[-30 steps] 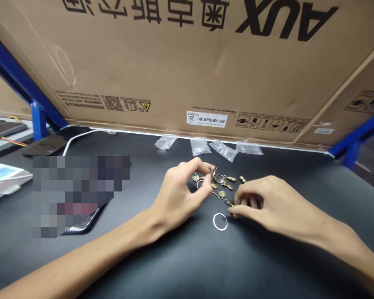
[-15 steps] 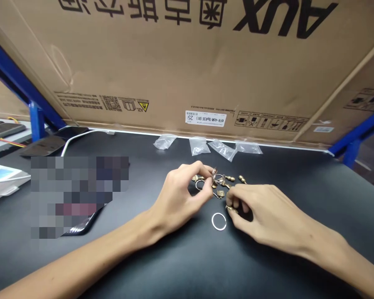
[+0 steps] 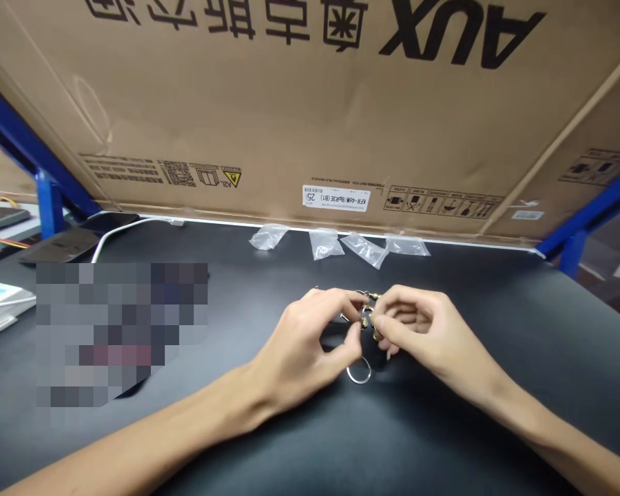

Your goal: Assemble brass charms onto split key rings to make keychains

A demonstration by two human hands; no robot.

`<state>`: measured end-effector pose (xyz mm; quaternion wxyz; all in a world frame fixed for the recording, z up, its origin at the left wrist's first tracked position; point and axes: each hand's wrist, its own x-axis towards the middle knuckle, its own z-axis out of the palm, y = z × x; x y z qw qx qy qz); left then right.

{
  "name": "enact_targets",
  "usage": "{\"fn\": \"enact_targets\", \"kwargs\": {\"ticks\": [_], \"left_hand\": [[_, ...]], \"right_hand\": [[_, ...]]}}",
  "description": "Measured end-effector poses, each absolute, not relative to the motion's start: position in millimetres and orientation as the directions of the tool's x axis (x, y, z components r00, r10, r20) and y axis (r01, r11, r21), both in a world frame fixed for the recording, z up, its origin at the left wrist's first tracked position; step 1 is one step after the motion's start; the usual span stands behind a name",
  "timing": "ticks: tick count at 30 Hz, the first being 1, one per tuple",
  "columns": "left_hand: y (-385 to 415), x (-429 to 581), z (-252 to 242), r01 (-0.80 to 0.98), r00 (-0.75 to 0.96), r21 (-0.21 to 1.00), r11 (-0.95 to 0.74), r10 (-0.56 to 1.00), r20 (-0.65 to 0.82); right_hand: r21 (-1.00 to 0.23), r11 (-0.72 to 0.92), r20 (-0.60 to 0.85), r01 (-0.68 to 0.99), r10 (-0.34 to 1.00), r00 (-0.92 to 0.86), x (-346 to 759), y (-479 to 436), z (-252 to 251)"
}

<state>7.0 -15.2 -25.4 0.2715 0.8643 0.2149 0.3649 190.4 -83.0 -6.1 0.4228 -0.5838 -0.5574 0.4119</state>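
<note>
My left hand [image 3: 313, 337] and my right hand [image 3: 418, 327] meet fingertip to fingertip over the middle of the black table [image 3: 289, 441]. The left hand's fingers pinch a key ring with brass charms [image 3: 366, 318]. The right hand's fingers pinch a small brass charm [image 3: 376, 334] right against that ring. A loose silver split ring [image 3: 359, 374] lies flat on the table just below the fingers. Other charms under the hands are mostly hidden.
Several small clear plastic bags [image 3: 335, 242] lie along the foot of a big cardboard box [image 3: 310, 110] at the back. A blurred patch covers a phone [image 3: 118, 331] at left, with a white cable [image 3: 129, 227] behind. Blue rack posts [image 3: 46, 203] stand at both sides.
My right hand lifted from the table with a charm and moved left up to my left hand's ring. The left hand shifted slightly down. The view drifted a little.
</note>
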Motion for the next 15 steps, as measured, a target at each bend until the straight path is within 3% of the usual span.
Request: {"fn": "enact_targets", "kwargs": {"ticks": [5, 15], "left_hand": [[-15.9, 8.8, -28.1, 0.141, 0.672, 0.610, -0.780, 0.528, 0.520], [-17.0, 9.9, -27.0, 0.146, 0.644, 0.612, -0.778, 0.544, 0.538]], "right_hand": [[-0.970, -0.002, 0.020, 0.245, 0.996, 0.086, 185.8, -85.5, -9.1], [-0.868, 0.109, 0.190, 0.485, 0.974, 0.121, 181.6, -90.4, -10.7]]}}
